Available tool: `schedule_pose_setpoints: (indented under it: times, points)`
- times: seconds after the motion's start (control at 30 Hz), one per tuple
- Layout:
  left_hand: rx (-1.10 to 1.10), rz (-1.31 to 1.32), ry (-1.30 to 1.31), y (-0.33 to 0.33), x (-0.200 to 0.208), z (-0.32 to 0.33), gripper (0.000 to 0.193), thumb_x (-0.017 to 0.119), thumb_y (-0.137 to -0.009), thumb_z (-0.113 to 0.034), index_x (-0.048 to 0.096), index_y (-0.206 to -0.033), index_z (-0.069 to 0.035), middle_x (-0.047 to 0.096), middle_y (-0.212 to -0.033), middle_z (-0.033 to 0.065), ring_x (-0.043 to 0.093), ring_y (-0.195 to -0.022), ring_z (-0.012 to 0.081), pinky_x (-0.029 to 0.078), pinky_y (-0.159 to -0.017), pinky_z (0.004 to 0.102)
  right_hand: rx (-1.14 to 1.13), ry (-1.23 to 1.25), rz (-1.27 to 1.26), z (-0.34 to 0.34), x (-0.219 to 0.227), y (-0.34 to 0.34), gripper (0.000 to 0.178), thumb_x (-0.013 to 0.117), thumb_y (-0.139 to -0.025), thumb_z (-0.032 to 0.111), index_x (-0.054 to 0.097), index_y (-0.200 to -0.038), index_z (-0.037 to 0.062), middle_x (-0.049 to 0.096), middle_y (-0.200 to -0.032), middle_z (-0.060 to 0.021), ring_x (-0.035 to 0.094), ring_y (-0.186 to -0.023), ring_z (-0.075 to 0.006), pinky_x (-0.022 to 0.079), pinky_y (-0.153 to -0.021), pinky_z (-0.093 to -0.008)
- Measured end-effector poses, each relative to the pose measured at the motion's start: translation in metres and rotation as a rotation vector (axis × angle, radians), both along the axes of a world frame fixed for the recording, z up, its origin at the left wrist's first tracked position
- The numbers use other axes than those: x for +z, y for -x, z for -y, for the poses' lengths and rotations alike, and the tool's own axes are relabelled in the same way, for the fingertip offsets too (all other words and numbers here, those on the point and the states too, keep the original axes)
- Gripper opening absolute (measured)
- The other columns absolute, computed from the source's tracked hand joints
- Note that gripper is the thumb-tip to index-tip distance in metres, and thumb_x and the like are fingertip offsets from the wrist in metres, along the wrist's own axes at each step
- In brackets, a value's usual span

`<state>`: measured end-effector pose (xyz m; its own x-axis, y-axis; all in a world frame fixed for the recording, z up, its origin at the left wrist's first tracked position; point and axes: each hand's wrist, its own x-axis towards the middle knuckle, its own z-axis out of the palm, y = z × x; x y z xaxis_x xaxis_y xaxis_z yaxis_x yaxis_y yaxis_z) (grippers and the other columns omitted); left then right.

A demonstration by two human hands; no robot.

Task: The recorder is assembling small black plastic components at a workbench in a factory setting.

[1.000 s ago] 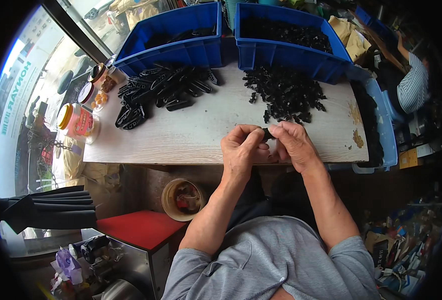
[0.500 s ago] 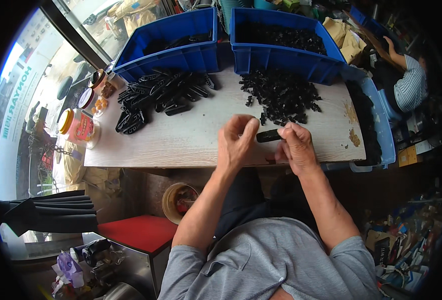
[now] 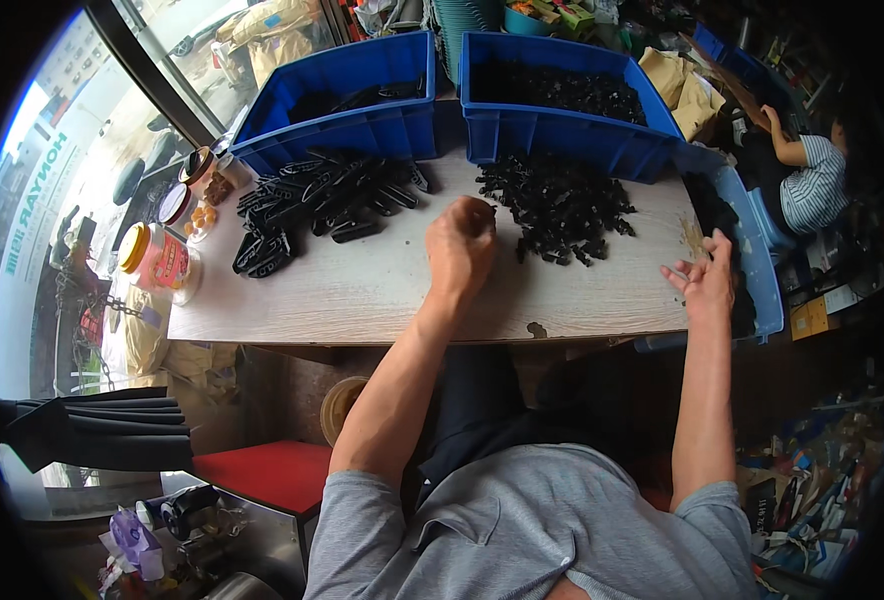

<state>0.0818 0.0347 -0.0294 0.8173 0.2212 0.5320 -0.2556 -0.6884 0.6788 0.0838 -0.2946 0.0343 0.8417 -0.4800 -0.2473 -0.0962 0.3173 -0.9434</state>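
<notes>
Over the middle of the table my left hand [image 3: 461, 248] is closed, its fingertips pinched together at the left edge of a heap of small black plastic parts [image 3: 560, 212]. Whatever it grips, if anything, is hidden by the fingers. My right hand [image 3: 708, 284] is out past the table's right edge, fingers spread and nothing in it, beside a light blue bin [image 3: 765, 262] of black pieces. To the left of my left hand lies a pile of long black plastic pieces [image 3: 322, 195].
Two blue crates [image 3: 382, 140] [image 3: 572, 141] with black parts stand along the table's [image 3: 402, 300] far side. Jars, one yellow-lidded [image 3: 162, 258], line its left edge. A bucket [image 3: 339, 410] and a red-topped cabinet [image 3: 262, 475] are below. Another person [image 3: 812, 185] sits at far right.
My right hand has moved right to the light blue bin and opened; the long black piece is gone from it. My left hand has moved up toward the small parts.
</notes>
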Motion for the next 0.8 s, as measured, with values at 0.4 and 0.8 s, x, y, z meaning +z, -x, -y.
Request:
schedule_pose_setpoints:
  times: [0.4, 0.8]
  points:
    - [-0.336, -0.369, 1.423, 0.061, 0.02, 0.005, 0.007, 0.065, -0.088, 0.0, 0.059, -0.091, -0.001, 0.064, -0.083, 0.0077, 0.067, -0.073, 0.0168, 0.058, -0.068, 0.0265, 0.709, -0.08, 0.061, -0.113, -0.026, 0.029, 0.018, 0.071, -0.089, 0.023, 0.065, -0.094, 0.007, 0.049, -0.048, 0.0008, 0.057, -0.045, -0.0116, 0.059, -0.051, -0.0362]
    - [-0.452, -0.471, 1.286, 0.069, 0.022, 0.006, 0.006, 0.064, -0.084, 0.0, 0.059, -0.087, -0.002, 0.064, -0.076, 0.0059, 0.064, -0.067, 0.0127, 0.051, -0.062, 0.0222, 0.965, 0.135, 0.057, -0.148, -0.028, 0.03, 0.024, 0.074, -0.085, 0.022, 0.065, -0.095, 0.0016, 0.053, -0.054, -0.0009, 0.048, -0.038, -0.0094, 0.049, -0.042, -0.0265]
